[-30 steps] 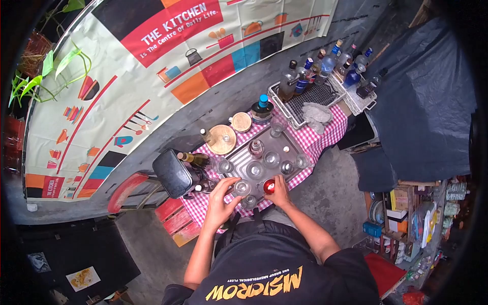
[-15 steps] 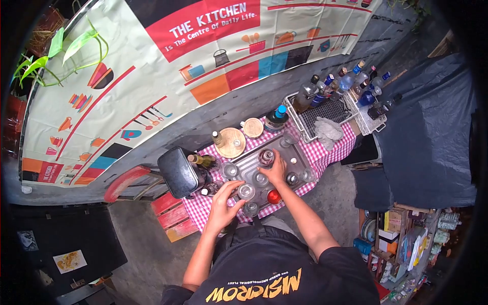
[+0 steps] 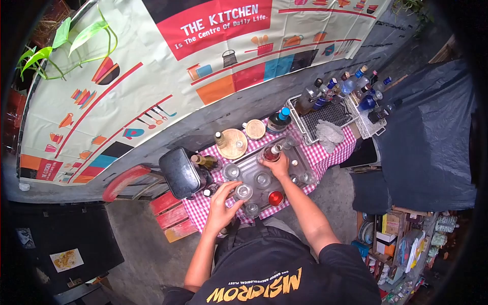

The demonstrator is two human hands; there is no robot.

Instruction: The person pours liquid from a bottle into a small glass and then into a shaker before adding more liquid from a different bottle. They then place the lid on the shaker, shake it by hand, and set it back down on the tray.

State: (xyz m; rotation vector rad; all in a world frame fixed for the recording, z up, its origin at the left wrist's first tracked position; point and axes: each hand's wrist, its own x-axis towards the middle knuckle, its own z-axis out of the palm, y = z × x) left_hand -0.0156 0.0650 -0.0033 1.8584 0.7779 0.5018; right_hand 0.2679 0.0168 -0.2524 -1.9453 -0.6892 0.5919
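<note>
Seen from overhead at a small table under a red-checked cloth (image 3: 333,147): right hand (image 3: 277,166) reaching far across the metal tray (image 3: 300,158), fingers wrapped round a small bottle of reddish liquid (image 3: 268,152) and tipping it, neck pointing up and to the right toward the wire rack of bottles (image 3: 333,109). Left hand (image 3: 223,201) nearer the body at the tray's near-left corner, fingers curled round a clear glass (image 3: 243,191), grip narrow. Tilted bottle lying beyond and to the right of that glass, with another empty glass (image 3: 263,179) between the two and a red-filled glass (image 3: 275,197) just right of the left hand. Round wooden lid (image 3: 234,144) and black case (image 3: 178,173) off to the left
</note>
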